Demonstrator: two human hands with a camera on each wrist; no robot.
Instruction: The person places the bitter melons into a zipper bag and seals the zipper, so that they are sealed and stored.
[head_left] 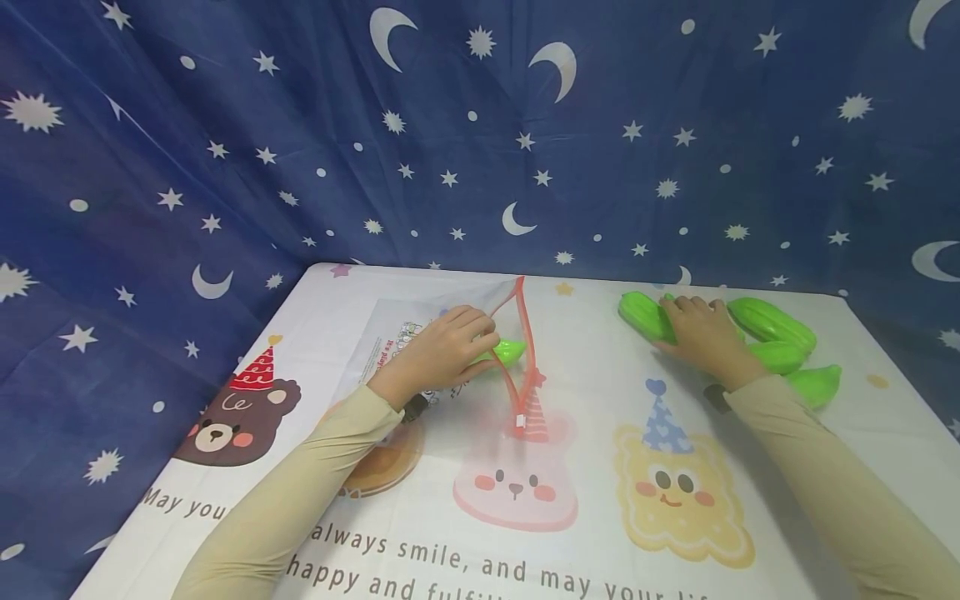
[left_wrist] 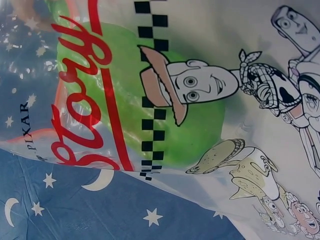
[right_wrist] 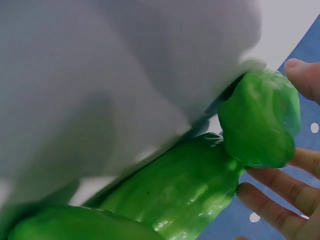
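Note:
In the head view my left hand (head_left: 450, 346) pinches the edge of a clear zip bag (head_left: 378, 333) near its orange-rimmed mouth. Inside lies a glossy green gourd-like piece (head_left: 510, 352), its tip toward the opening. Printed cartoon figures and red lettering cover the bag (left_wrist: 260, 135) in the left wrist view, partly hiding the piece. At the table's back right, my right hand (head_left: 701, 333) reaches over similar ridged green pieces. The right wrist view has its thumb and fingers spread around one green piece (right_wrist: 260, 120), fingertips right at its side.
More green pieces lie to the right of my right hand, including a long ridged one (head_left: 772, 325) and a pointed one (head_left: 817, 385). A white cloth with cartoon prints (head_left: 517, 492) covers the table. Behind and to the left hangs a blue star-patterned curtain (head_left: 450, 108).

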